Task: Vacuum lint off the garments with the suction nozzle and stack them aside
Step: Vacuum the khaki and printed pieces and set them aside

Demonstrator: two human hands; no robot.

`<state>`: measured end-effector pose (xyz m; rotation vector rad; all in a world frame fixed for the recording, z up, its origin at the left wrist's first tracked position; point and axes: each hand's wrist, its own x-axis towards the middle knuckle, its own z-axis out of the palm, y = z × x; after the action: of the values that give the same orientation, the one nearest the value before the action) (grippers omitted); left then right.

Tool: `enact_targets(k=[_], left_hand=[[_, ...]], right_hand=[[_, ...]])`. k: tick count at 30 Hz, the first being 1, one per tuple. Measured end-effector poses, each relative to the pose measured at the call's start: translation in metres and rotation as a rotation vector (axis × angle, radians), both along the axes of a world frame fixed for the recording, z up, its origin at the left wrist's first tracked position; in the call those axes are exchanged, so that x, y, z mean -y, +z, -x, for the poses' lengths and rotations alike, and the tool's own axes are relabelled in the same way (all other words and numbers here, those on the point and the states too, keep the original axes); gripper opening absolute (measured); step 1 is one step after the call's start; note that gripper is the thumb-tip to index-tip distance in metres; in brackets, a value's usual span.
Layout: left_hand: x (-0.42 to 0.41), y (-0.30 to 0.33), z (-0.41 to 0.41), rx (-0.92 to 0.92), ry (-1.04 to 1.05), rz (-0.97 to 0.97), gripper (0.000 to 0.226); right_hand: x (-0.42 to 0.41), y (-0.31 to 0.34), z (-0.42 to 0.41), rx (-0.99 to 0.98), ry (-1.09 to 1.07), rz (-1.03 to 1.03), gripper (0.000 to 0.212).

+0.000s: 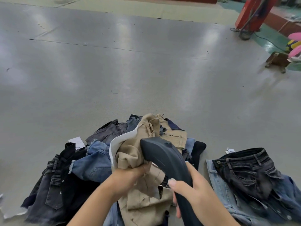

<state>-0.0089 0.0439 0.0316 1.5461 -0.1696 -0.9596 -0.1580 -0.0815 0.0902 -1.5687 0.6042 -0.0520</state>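
At the bottom centre of the frame, the left hand has its grip clamped on a bunched tan garment, lifting it above a heap of denim clothes on the grey counter. The right hand, at lower right, has its grip wrapped around the handle of the black nozzle, whose head presses against the tan cloth. To the right, apart from the heap, lies a small stack of jeans, dark pair on top of lighter ones.
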Motion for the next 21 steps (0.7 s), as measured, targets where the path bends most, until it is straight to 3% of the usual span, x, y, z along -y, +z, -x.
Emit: enact_targets(k=[4, 8, 10, 13, 16, 21], left_hand=[[-0.001, 0.000, -0.003, 0.025, 0.033, -0.045, 0.015], [-0.003, -0.002, 0.009, 0.058, -0.090, -0.104, 0.010], [-0.003, -0.004, 0.012, 0.022, -0.056, -0.080, 0.016], [0.001, -0.002, 0.004, -0.078, 0.054, -0.020, 0.020], [0.005, -0.004, -0.002, -0.083, 0.107, -0.088, 0.026], [0.010, -0.009, 0.008, 0.030, 0.018, -0.181, 0.004]], right_hand=[[-0.001, 0.000, -0.007, 0.029, -0.054, -0.096, 0.017], [0.015, -0.001, -0.014, 0.040, -0.274, -0.016, 0.014], [0.031, 0.003, -0.011, 0.029, -0.315, -0.007, 0.015], [0.038, 0.010, -0.001, 0.009, -0.195, -0.046, 0.029], [0.024, 0.007, 0.005, -0.047, 0.011, -0.050, 0.026], [0.011, -0.006, -0.001, -0.100, 0.046, 0.022, 0.029]])
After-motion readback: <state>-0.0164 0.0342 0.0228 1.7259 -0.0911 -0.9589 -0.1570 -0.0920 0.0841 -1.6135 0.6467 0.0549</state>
